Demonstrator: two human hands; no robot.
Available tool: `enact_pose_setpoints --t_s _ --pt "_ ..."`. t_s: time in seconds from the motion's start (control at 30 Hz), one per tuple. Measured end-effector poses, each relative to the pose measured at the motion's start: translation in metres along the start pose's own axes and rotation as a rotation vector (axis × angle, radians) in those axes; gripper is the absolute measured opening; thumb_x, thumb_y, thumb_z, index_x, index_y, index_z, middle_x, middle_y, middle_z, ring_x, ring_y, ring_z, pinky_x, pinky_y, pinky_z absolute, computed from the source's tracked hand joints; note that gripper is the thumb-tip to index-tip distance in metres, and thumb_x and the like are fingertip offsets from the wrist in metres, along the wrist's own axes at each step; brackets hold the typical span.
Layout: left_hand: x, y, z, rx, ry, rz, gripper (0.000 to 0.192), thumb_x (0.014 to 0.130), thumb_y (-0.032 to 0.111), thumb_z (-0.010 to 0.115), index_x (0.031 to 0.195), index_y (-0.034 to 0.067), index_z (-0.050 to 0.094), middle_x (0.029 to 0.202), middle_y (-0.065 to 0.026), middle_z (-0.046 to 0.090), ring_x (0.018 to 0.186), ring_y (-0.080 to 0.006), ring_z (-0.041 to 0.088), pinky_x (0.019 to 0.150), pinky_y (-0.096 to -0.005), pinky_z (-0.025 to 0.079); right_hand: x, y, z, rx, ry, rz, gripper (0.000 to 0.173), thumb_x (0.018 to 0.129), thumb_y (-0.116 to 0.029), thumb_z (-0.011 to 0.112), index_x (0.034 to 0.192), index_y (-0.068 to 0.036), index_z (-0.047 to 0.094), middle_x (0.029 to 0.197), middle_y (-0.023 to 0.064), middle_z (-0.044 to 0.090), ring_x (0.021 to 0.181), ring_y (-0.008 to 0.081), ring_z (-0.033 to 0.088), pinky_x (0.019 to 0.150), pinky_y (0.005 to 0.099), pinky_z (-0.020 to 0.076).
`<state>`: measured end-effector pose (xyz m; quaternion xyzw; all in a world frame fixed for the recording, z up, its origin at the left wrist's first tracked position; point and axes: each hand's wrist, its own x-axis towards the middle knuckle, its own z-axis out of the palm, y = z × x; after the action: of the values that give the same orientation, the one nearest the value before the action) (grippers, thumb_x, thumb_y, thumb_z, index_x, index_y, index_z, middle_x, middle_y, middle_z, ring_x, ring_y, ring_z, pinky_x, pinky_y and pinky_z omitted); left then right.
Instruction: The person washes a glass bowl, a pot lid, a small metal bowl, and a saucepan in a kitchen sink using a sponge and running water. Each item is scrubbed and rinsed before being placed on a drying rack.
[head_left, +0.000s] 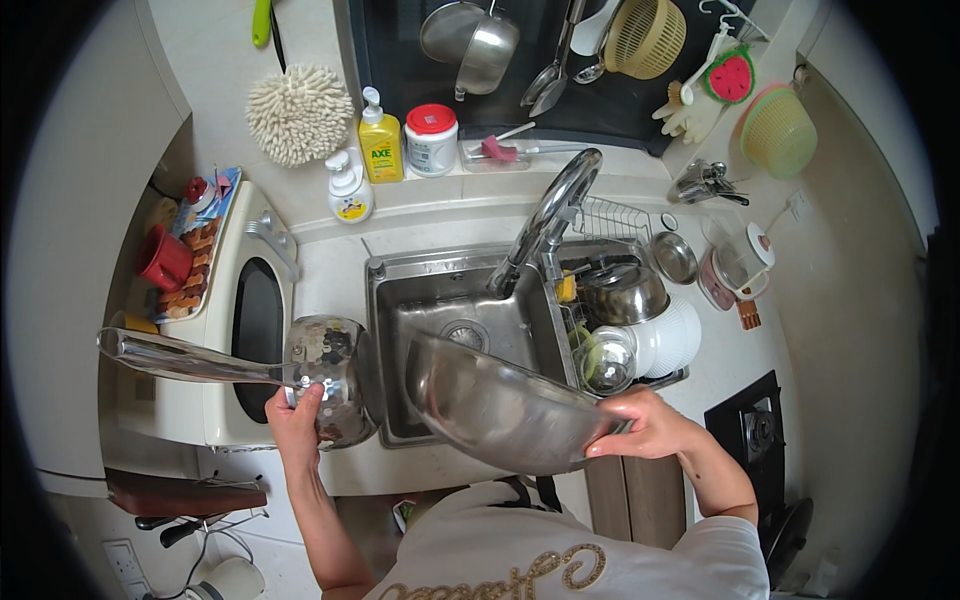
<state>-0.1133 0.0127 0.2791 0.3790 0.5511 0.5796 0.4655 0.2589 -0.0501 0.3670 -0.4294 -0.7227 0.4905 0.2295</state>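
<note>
My left hand (300, 424) grips a metal wok or saucepan (334, 382) with a hammered, honeycomb-like body and a long, shiny, clear-looking handle, held tilted at the left edge of the sink. In my right hand (645, 427) is the rim of a large stainless steel bowl (502, 409), tipped on its side over the front of the sink. Behind the bowl lies the steel sink basin (499, 330), its round drain (465, 337) partly visible. The chrome faucet (547, 217) arches over the basin; no water is seen running from it.
Right of the sink, a dish rack holds a lidded steel pot (626, 296), a white ribbed bowl (671, 337) and a glass lid (609, 364). A white microwave (217, 375) stands left. Soap bottles (381, 146) line the back ledge. A gas stove (750, 427) is at right.
</note>
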Motion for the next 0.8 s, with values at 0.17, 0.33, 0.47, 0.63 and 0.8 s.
enact_pose_setpoints --t_s 0.17,0.33,0.47,0.63,0.8 --pt "0.000 -0.005 -0.004 0.008 -0.004 -0.035 0.009 0.073 0.006 0.062 0.078 0.001 0.058 0.066 0.0035 0.052 0.055 -0.0026 0.039 0.049 -0.0188 0.031 -0.005 -0.003 0.009 0.500 0.465 0.027 0.018 0.066 -0.006 0.069 0.075 0.002 0.056 0.068 0.0079 0.061 0.061 0.0134 0.058 0.055 0.0236 0.0457" --pt "-0.004 -0.004 0.010 -0.077 -0.031 -0.044 0.012 0.073 0.005 0.061 0.083 0.000 0.059 0.073 -0.0015 0.058 0.062 -0.0059 0.049 0.057 -0.0210 0.041 0.001 0.001 0.015 0.874 0.753 -0.242 0.026 0.068 -0.008 0.066 0.087 0.003 0.053 0.076 0.0114 0.060 0.064 0.0180 0.059 0.058 0.0274 0.0484" --pt "-0.007 -0.005 0.016 -0.120 -0.047 -0.066 0.014 0.073 0.005 0.061 0.085 -0.001 0.059 0.076 -0.0029 0.060 0.064 -0.0068 0.052 0.059 -0.0218 0.043 0.005 0.005 0.010 0.975 0.845 -0.361 0.040 0.075 -0.012 0.060 0.110 0.001 0.044 0.102 0.0115 0.055 0.088 0.0205 0.056 0.075 0.0316 0.0462" --pt "-0.009 -0.008 0.023 -0.156 -0.052 -0.115 0.016 0.072 0.009 0.063 0.084 -0.001 0.059 0.075 -0.0031 0.060 0.063 -0.0070 0.052 0.057 -0.0222 0.043 -0.001 0.015 -0.004 1.119 0.891 -0.413 0.030 0.087 -0.020 0.043 0.112 -0.004 0.047 0.110 0.0096 0.053 0.100 0.0226 0.051 0.088 0.0391 0.0394" --pt "-0.010 -0.009 0.029 -0.165 -0.056 -0.155 0.016 0.072 0.010 0.063 0.083 -0.001 0.059 0.073 -0.0033 0.059 0.061 -0.0071 0.052 0.056 -0.0222 0.043 -0.003 0.010 -0.013 1.224 0.877 -0.384 0.031 0.086 -0.019 0.045 0.112 -0.003 0.045 0.111 0.0085 0.052 0.101 0.0208 0.050 0.088 0.0370 0.0397"
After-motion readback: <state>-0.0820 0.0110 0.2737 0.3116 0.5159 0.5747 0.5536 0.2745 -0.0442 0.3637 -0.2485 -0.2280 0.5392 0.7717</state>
